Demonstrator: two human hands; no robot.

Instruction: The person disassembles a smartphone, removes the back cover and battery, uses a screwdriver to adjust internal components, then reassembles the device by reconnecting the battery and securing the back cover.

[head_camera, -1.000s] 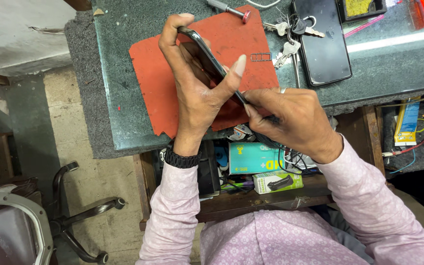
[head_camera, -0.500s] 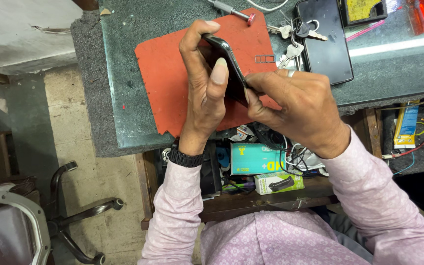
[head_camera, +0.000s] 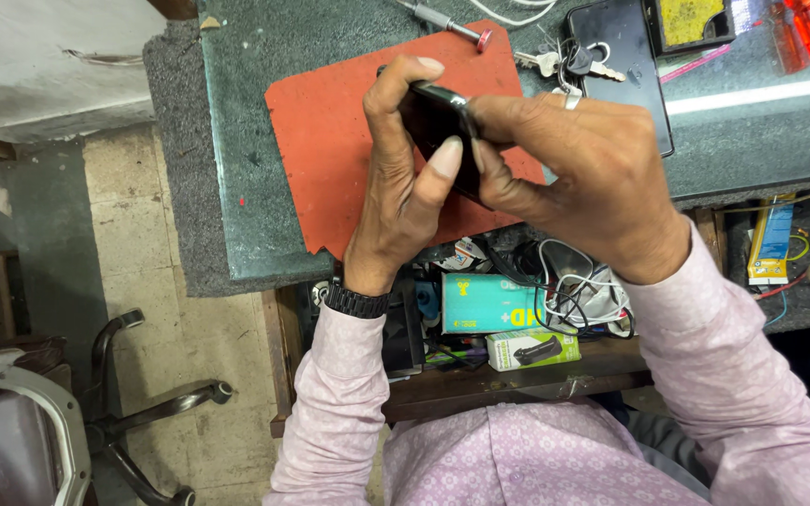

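Gripping black phone (head_camera: 438, 126) edgewise above red mat (head_camera: 330, 159), clear of bench. Left hand (head_camera: 400, 183) wraps lower end, thumb on face; right hand (head_camera: 578, 173) pinches upper edge. Likely light, rigid, glossy-slick, glass fragile: hold by side rails, not face.

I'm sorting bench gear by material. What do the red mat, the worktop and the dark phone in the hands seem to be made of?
Red mat: probably rubber or silicone; matte, thin, with a ragged, nicked lower edge.
Worktop: looks like polished stone or glass-topped; grey-green, speckled, carrying a bright streak of reflection.
Phone, held by the left hand and right hand: glossy dark shell, perhaps glass or plastic; its rim catches highlights.
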